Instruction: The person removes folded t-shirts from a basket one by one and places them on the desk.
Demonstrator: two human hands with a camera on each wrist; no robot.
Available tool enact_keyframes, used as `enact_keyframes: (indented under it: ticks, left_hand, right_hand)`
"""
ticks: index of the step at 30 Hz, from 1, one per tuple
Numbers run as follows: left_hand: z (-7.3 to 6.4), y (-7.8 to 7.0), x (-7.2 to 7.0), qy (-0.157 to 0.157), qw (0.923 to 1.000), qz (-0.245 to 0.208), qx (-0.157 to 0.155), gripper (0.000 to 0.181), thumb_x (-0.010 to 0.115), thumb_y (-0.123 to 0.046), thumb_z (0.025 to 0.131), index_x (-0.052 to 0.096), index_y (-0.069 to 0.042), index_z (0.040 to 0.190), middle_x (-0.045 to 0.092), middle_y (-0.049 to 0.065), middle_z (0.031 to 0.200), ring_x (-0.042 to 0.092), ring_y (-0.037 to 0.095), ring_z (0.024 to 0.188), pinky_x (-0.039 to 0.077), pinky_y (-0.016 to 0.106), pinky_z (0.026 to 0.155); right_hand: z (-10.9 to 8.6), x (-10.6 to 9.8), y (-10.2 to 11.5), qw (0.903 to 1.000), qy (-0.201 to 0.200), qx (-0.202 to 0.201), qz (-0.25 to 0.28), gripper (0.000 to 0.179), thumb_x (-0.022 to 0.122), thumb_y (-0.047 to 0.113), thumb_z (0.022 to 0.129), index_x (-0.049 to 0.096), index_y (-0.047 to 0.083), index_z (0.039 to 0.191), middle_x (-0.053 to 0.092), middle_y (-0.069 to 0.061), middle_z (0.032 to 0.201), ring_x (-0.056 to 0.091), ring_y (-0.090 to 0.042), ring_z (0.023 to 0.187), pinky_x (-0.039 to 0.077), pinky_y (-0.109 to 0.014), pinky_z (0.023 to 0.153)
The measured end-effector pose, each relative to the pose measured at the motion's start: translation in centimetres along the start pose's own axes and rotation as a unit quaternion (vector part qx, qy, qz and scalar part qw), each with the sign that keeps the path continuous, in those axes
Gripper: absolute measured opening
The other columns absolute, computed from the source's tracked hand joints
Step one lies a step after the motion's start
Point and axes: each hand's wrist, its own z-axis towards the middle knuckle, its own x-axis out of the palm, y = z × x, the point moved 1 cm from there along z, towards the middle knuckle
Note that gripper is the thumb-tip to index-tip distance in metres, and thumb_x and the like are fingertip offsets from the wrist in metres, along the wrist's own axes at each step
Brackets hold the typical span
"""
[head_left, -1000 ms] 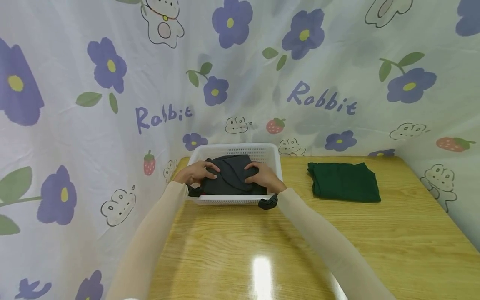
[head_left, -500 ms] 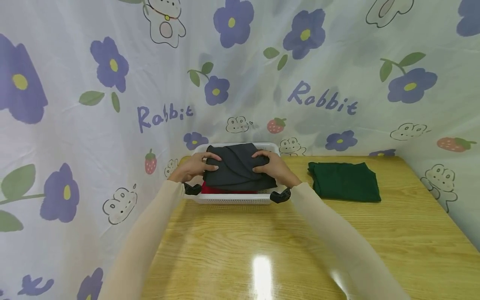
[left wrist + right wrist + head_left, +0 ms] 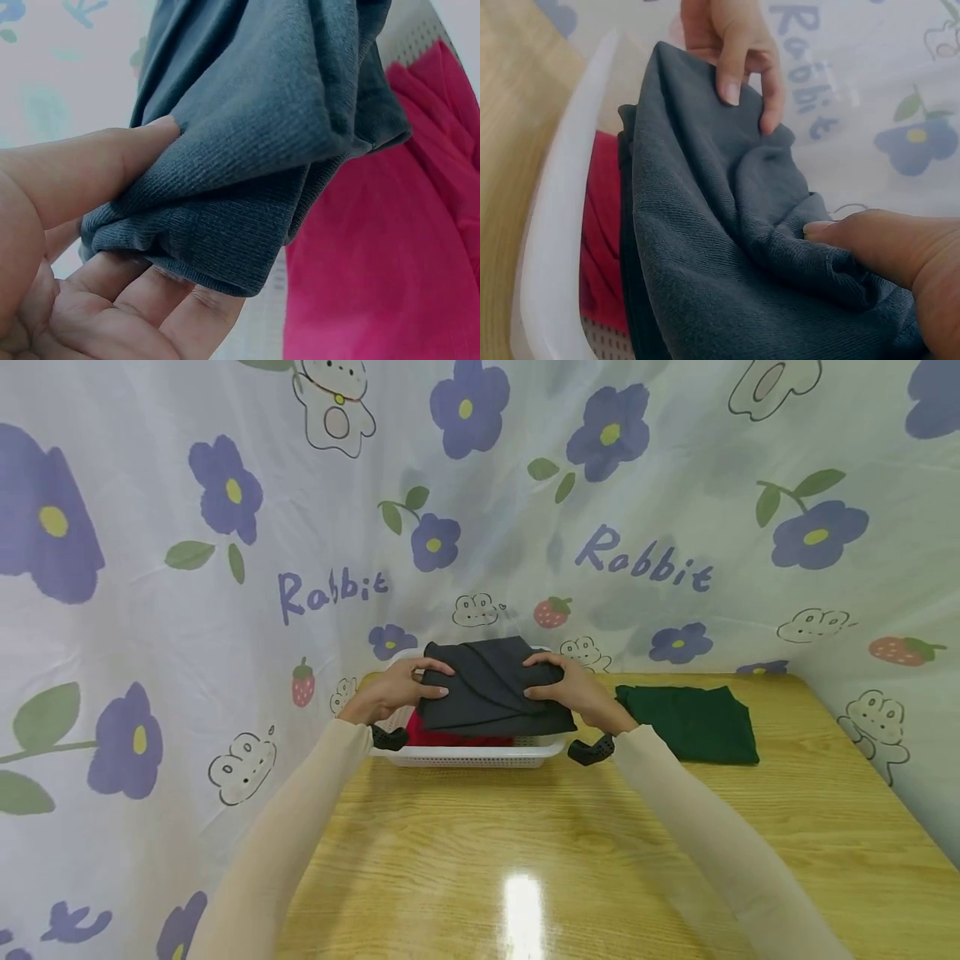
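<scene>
As folded dark-grey ribbed cloth [image 3: 491, 685] has risen and shifted right, now held over white perforated plastic basket [image 3: 465, 758], bright red cloth [image 3: 375, 262] inside shows more; left hand [image 3: 397, 687] pinches grey cloth's left end, right hand [image 3: 581, 687] its right end; grey cloth seemingly freed from basket's contents; folded dark-green cloth [image 3: 701, 722] lies right of basket, far side of light wood-grain tabletop [image 3: 450, 835]

— What does the dark grey folded knit cloth [image 3: 483, 687] look like?
— A layered, roughly rectangular bundle with loose diagonal creases.
— Where is it?
— Over the white perforated plastic basket [image 3: 468, 758], one end pinched by the left hand [image 3: 393, 689], the other by the right hand [image 3: 581, 689].
</scene>
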Motion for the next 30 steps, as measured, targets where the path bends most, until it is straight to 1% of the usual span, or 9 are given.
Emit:
enact_keyframes:
  ticks: [4,10,12,18,23,27,30]
  left_hand:
    - [-0.1,-0.9,0.7,0.007,0.9999,-0.005,0.006,0.040,0.073,-0.002,0.095,0.064,-0.008,0.134,0.059,0.020,0.131,0.070,0.034,0.104,0.060,0.045,0.084]
    - [0.0,-1.7,1.7,0.018,0.9996,-0.013,0.015,0.041,0.075,-0.003,0.094,0.066,-0.010,0.133,0.060,0.020,0.131,0.070,0.035,0.105,0.061,0.048,0.083]
    - [0.0,-1.9,2.0,0.021,0.9995,-0.015,0.016,0.041,0.076,-0.004,0.093,0.066,-0.011,0.132,0.060,0.020,0.131,0.069,0.036,0.105,0.060,0.048,0.083]
    - [-0.2,-2.9,2.8,0.021,0.9992,-0.001,0.035,0.040,0.078,-0.007,0.093,0.067,-0.012,0.131,0.060,0.018,0.131,0.068,0.035,0.107,0.060,0.045,0.086]
    - [-0.5,-3.8,3.8,0.019,0.9982,0.021,0.052,0.037,0.079,-0.009,0.092,0.069,-0.014,0.127,0.061,0.015,0.129,0.069,0.033,0.105,0.060,0.041,0.086]
    - [-0.5,-4.2,4.8,0.031,0.9972,0.010,0.067,0.037,0.080,-0.009,0.091,0.070,-0.014,0.127,0.062,0.016,0.127,0.068,0.033,0.102,0.060,0.040,0.085]
    - [-0.5,-4.5,5.6,0.043,0.9963,0.000,0.075,0.038,0.080,-0.009,0.091,0.069,-0.014,0.128,0.063,0.019,0.123,0.068,0.034,0.099,0.060,0.038,0.082]
  right_hand:
    - [-0.8,-1.0,0.2,1.0000,-0.004,-0.006,0.000,0.050,0.080,0.018,0.093,0.062,0.021,0.139,0.032,-0.011,0.162,0.043,-0.036,0.140,0.045,-0.054,0.107]
    - [-2.2,-2.3,0.2,1.0000,-0.001,-0.005,0.008,0.051,0.081,0.018,0.092,0.061,0.023,0.140,0.033,-0.008,0.161,0.047,-0.032,0.137,0.049,-0.051,0.102]
    - [-2.5,-2.8,0.2,1.0000,0.001,-0.008,0.003,0.052,0.081,0.020,0.092,0.060,0.024,0.140,0.032,-0.006,0.162,0.046,-0.031,0.138,0.049,-0.050,0.102]
    - [-3.7,-3.9,0.5,0.9998,-0.005,-0.006,0.016,0.052,0.082,0.021,0.091,0.061,0.025,0.139,0.027,-0.002,0.165,0.045,-0.031,0.139,0.048,-0.051,0.103]
    - [-5.0,-4.9,0.8,0.9997,-0.008,-0.006,0.022,0.054,0.082,0.020,0.092,0.060,0.021,0.141,0.023,-0.003,0.167,0.045,-0.032,0.139,0.050,-0.050,0.101]
    - [-6.0,-5.8,0.7,0.9997,-0.011,-0.006,0.019,0.055,0.081,0.021,0.092,0.059,0.020,0.142,0.022,-0.004,0.167,0.042,-0.033,0.142,0.049,-0.050,0.102]
    - [-6.7,-6.5,0.4,0.9998,-0.015,-0.002,0.010,0.057,0.082,0.025,0.092,0.058,0.021,0.142,0.020,-0.004,0.168,0.039,-0.034,0.145,0.047,-0.052,0.104]
